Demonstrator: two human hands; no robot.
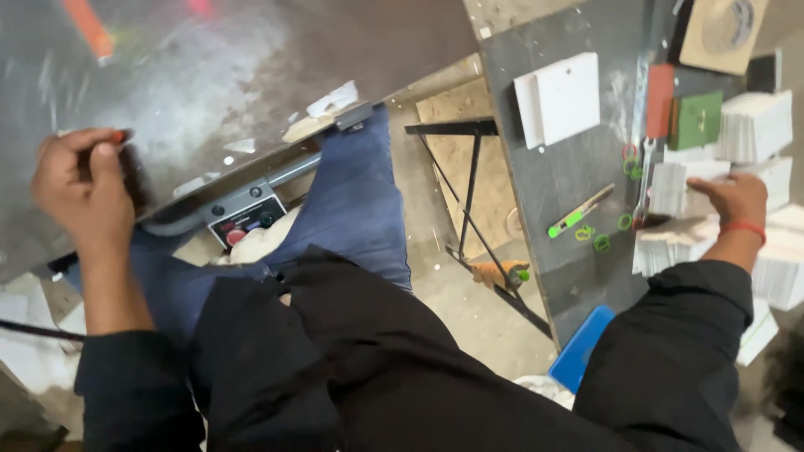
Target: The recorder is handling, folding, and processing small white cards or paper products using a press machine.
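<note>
My left hand is closed at the edge of a dark metal machine table, pinching a small dark object with an orange-red tip; what it is cannot be made out. My right hand reaches out to the right and rests on stacks of white cards on a dark side table. Its fingers lie flat on the top of a stack.
A white card block, a green card pile, a red block, a green-handled knife and green and red rubber bands lie on the side table. A control panel with buttons sits under the machine edge. A blue bin stands below.
</note>
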